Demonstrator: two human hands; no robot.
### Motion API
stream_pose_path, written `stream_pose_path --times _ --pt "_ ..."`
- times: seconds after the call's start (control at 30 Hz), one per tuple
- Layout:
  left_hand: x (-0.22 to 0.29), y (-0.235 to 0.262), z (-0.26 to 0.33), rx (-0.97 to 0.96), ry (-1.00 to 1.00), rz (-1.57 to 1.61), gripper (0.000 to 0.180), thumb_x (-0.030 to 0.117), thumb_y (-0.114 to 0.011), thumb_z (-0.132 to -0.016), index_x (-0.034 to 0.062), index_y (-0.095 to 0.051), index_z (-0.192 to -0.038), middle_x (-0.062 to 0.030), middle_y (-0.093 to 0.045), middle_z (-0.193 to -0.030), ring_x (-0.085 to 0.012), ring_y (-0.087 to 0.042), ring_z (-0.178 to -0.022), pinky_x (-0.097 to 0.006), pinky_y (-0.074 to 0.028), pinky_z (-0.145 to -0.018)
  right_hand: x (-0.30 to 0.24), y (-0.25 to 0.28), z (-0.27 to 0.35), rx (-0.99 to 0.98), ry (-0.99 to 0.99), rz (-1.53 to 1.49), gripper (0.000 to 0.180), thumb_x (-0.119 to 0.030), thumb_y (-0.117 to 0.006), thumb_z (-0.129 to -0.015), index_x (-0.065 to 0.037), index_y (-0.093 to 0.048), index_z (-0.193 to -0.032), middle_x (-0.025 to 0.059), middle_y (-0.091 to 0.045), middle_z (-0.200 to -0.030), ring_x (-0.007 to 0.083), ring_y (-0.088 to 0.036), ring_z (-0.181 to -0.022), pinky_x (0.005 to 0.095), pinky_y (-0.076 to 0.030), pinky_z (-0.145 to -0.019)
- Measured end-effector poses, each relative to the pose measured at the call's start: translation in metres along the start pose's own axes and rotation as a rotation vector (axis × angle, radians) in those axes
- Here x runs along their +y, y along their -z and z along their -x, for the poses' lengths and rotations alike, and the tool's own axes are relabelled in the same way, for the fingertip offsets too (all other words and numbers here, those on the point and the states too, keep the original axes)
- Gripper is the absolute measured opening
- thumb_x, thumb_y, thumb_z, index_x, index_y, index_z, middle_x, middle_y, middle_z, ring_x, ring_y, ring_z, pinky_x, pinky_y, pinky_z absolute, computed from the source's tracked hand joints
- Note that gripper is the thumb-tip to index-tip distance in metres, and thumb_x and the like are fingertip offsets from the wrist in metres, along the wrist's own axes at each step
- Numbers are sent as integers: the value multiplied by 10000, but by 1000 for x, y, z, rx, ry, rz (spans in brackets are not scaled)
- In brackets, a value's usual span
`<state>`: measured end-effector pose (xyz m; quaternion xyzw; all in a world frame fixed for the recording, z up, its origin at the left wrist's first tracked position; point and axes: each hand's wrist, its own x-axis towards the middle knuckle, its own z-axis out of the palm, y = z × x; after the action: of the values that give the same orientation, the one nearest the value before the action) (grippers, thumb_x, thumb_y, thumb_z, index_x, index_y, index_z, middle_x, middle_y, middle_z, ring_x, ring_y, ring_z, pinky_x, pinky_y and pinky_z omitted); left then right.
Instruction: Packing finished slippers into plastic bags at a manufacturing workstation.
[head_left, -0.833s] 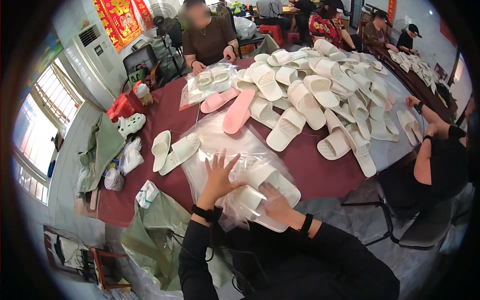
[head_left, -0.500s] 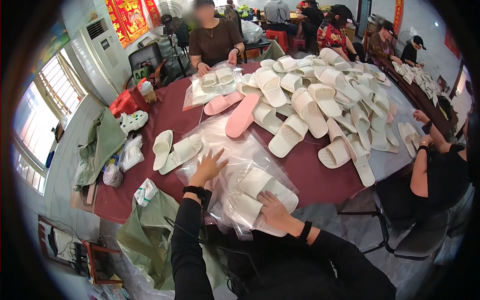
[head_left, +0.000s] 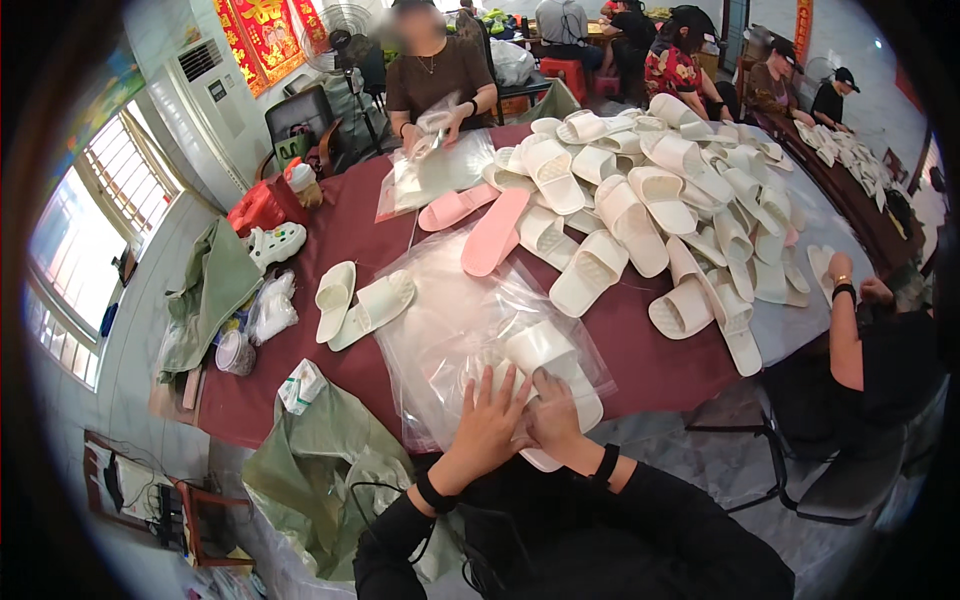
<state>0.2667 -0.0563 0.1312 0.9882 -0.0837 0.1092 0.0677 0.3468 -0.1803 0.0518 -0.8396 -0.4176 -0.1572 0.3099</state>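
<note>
A pair of white slippers (head_left: 545, 350) lies at the table's near edge, on clear plastic bags (head_left: 430, 330); whether they are inside one I cannot tell. My left hand (head_left: 490, 425) rests on the left slipper of the pair, its fingers spread. Against it, my right hand (head_left: 560, 415) holds the pair near the inner edge of the right slipper, with fingers bent and partly hidden. Beyond the bags are two pink slippers (head_left: 496, 232), one sole up. Another white pair (head_left: 372, 308) sits to the left.
White slippers (head_left: 625, 220) are heaped across the right of the maroon-covered table (head_left: 330, 235). Opposite, a person (head_left: 435, 75) handles a bagged item; another person (head_left: 885, 330) sits at right. Green sheeting (head_left: 315, 470) hangs at the near left. A tub (head_left: 235, 353) stands at the left edge.
My left hand has come from the plastic bags toward me and right, onto the left slipper beside my right hand. Across the table, the person has lifted the bagged item.
</note>
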Motion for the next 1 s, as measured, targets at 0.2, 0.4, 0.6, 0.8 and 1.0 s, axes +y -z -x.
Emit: stream_pose_path --times 0.2,0.4,0.6,0.8,1.0 --pt "-16 -33 20 145 38 174 572 83 -592 -794 70 -434 -1343 -157 -401 -1410 -431 -352 -1289 -592 -263 -1033 -5 4 -2 -13 -49 40 195 -141 -632 -671 34 -661 -751 270 -513 -1152 394 -497 -1084 487 -379 -927" --pt "16 -26 16 172 28 14 545 58 -550 -781 73 -466 -1320 -119 -426 -1401 -425 -356 -1287 -596 -231 -1047 -7 -12 2 81 -15 -21 306 -211 -579 -733 50 -614 -889 276 -495 -1177 405 -482 -1090 508 -384 -889" --pt "48 -25 21 167 -10 99 576 37 -568 -747 56 -471 -1315 -161 -397 -1406 -429 -343 -1293 -567 -266 -1039 -4 -6 -3 100 -16 2 314 -259 -554 -789 -3 -615 -962 281 -470 -1191 421 -470 -1082 497 -385 -893" --pt "56 -14 23 209 -29 237 551 56 -596 -772 145 -503 -1308 -149 -402 -1401 -415 -342 -1298 -533 -287 -1033 -8 -10 -13 128 26 -198 300 -300 -571 -768 -15 -642 -829 253 -504 -1128 422 -484 -1029 509 -365 -922" --pt "40 -39 34 126 -19 262 560 104 -626 -782 151 -486 -1322 -205 -363 -1406 -439 -335 -1289 -522 -292 -1030 10 -22 -18 -325 31 10 373 -322 -581 -764 -44 -642 -1006 234 -513 -1190 403 -476 -1107 485 -350 -972"
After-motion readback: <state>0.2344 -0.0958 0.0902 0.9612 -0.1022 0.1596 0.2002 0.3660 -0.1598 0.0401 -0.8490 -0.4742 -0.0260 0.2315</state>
